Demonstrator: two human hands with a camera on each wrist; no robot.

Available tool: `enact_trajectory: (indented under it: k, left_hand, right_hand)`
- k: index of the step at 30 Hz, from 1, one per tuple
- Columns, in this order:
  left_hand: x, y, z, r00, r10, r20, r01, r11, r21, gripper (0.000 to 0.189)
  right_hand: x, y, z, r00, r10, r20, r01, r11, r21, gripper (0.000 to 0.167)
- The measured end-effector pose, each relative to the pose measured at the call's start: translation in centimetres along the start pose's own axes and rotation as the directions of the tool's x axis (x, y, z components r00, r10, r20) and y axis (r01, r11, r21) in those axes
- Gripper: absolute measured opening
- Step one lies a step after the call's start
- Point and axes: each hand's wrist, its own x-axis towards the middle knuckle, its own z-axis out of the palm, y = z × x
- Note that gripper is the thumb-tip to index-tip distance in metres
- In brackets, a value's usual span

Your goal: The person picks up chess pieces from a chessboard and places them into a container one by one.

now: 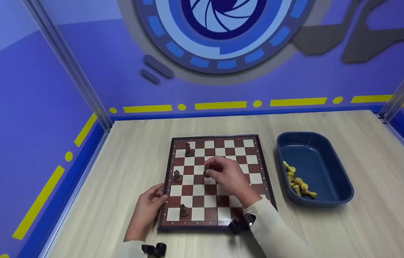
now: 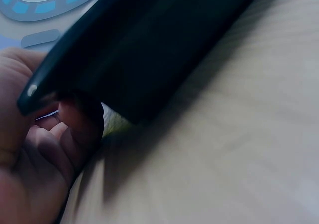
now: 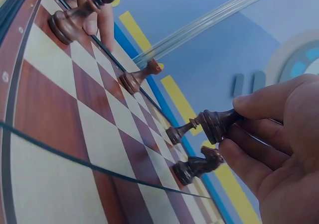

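A brown and white chessboard (image 1: 210,214) lies on the table. Along its left edge my left hand (image 1: 147,209) grips the frame, and in the left wrist view a finger (image 2: 77,119) curls in beneath the dark rim. Over the middle squares my right hand (image 1: 227,175) pinches a dark brown chess piece (image 3: 215,124) by its top, base downward; the fingers hide which piece it is. On the board stand a dark bishop (image 3: 82,16) near the front left, another dark piece (image 1: 177,176) at mid left, and a dark knight (image 3: 195,167) close to a slim piece (image 3: 180,132) at the far left.
Right of the board sits a deep blue plastic tray (image 1: 343,179) with several yellowish chess pieces (image 1: 298,182) heaped along its left side. Blue panels (image 1: 223,95) with yellow marks wall the table in at the back and sides.
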Motion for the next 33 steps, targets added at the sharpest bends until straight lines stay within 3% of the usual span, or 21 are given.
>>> enact_trajectory:
  k: [11,16,22,29,33]
  left_hand:
    - [0.1,-0.1,0.1,1.0,-0.02,-0.01,0.02,1.0,-0.022,0.051]
    - [0.0,0.0,0.0,1.0,-0.013,-0.008,0.013,1.0,-0.006,0.051]
    - [-0.2,-0.2,0.0,1.0,0.005,-0.009,-0.004,1.0,0.016,0.05]
    - [0.0,-0.1,0.1,0.999,-0.04,-0.022,0.04,0.999,-0.014,0.05]
    - [0.0,0.0,0.2,0.999,-0.035,-0.023,0.034,0.999,-0.033,0.051]
  right_hand:
    - [-0.7,0.1,-1.8,0.996,-0.037,-0.077,0.033,0.998,-0.058,0.019]
    - [-1.1,0.2,-2.7,0.994,-0.022,-0.109,0.013,0.997,-0.08,0.02]
    - [-1.4,0.5,-3.8,0.991,0.004,-0.135,-0.014,0.997,-0.074,0.021]
    - [-1.8,1.0,-4.9,0.988,0.013,-0.153,-0.018,0.999,-0.032,0.019]
    - [-1.9,1.1,-5.4,0.984,0.033,-0.173,-0.039,0.999,-0.033,0.019]
